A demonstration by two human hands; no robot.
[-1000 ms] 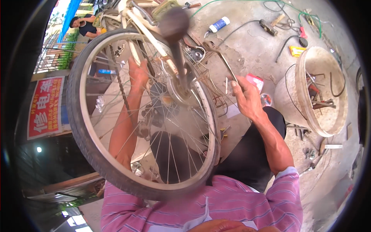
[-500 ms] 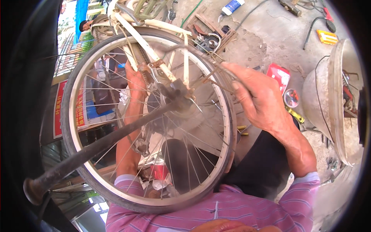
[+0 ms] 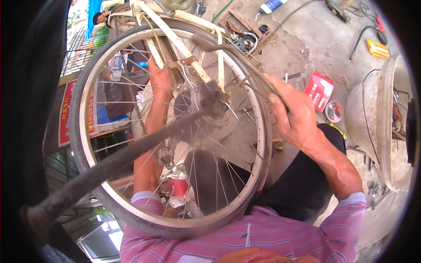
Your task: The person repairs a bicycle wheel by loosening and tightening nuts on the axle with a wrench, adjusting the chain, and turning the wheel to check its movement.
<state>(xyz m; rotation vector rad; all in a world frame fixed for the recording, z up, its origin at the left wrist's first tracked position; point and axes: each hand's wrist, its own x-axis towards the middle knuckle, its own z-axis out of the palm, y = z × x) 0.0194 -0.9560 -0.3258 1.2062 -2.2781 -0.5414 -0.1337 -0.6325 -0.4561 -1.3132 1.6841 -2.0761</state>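
A spoked bicycle wheel [image 3: 78, 127] with a black tyre and pale rim stands in front of me, mounted in a cream bicycle frame [image 3: 171, 33]. Reaching past the wheel's far side, my left hand [image 3: 160, 81] is closed at a frame tube beside the rusty chain; spokes and frame hide part of its fingers. Beyond the tyre's right side, my right hand [image 3: 291, 109] grips a thin bent metal rod [image 3: 234, 49], whose blurred far end lies over the wheel's upper part. A long dark metal bar [image 3: 131, 151] with a flared end slants from the hub toward the lower left.
On the concrete floor lie a wooden crate [image 3: 228, 26] of parts, a white-and-blue bottle [image 3: 272, 6], a hammer [image 3: 337, 12], an orange-yellow packet [image 3: 377, 49] and a red box [image 3: 319, 90]. A large pale basin [image 3: 370, 114] stands tilted at the right, tools inside.
The wheel's hub and frame have shifted slightly up and right in view. The bent rod's far end has swung upward, with my right hand still holding it. My left hand stays by the tube.
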